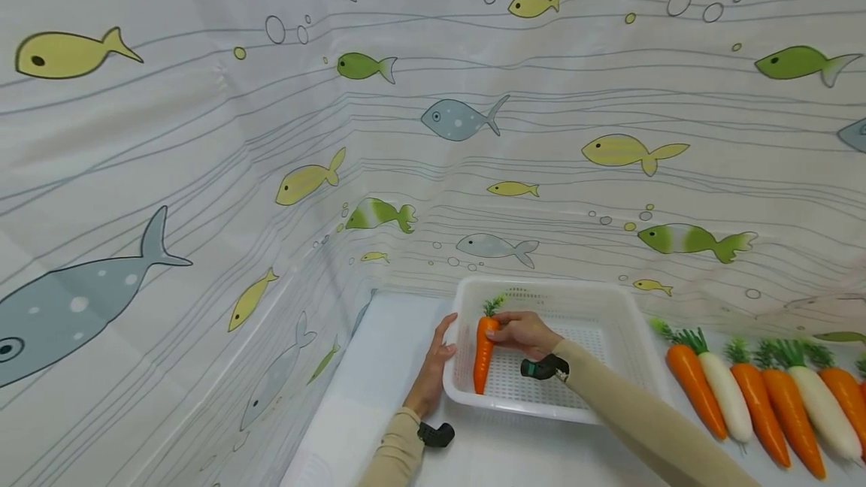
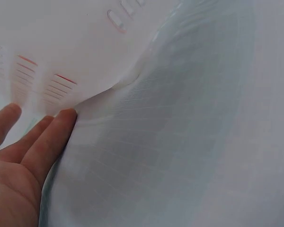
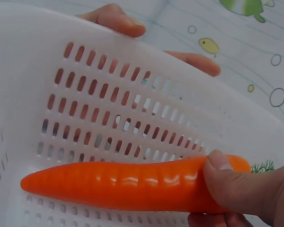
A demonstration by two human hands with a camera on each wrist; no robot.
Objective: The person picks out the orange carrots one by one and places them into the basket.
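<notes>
You are pinching an orange carrot (image 1: 482,358) with your right hand (image 1: 525,334) inside the white basket (image 1: 514,406) at nine o'clock, your left hand (image 1: 433,371) is touching the outer wall, fingers straightened.

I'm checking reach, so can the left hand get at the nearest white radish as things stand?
Probably not directly: the left hand is against the left side of the basket, and the basket and right forearm lie between it and that white radish.
</notes>
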